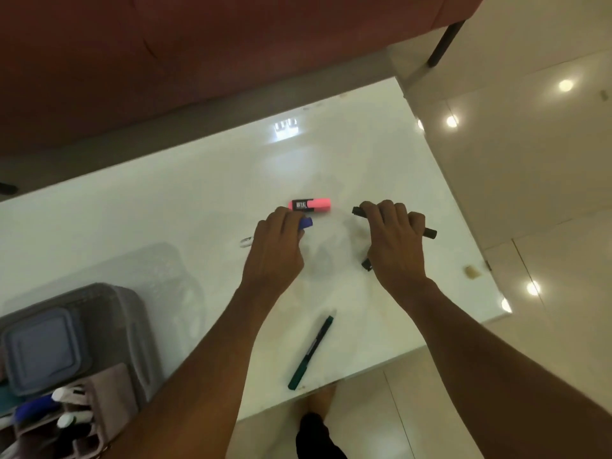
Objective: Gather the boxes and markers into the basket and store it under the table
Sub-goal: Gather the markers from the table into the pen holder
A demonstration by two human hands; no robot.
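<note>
My left hand (276, 248) is closed around a blue marker (306, 223), whose tip sticks out past the fingers. Just beyond it a pink highlighter (310, 204) lies on the white table (165, 210). My right hand (394, 240) grips a black marker (430, 232) that pokes out on both sides of the fist; a second dark marker end (366, 264) shows below the palm. A dark green pen (311, 352) lies near the table's front edge. The grey basket (109, 313) stands at the lower left with a grey lidded box (43, 352) and several markers (66, 412) inside.
A reddish sofa (198, 54) runs along the table's far side, with a dark leg (443, 44) at the right. Glossy cream floor tiles (530, 193) lie to the right. A small beige scrap (471, 272) sits by the right table edge. My foot (318, 425) shows under the front edge.
</note>
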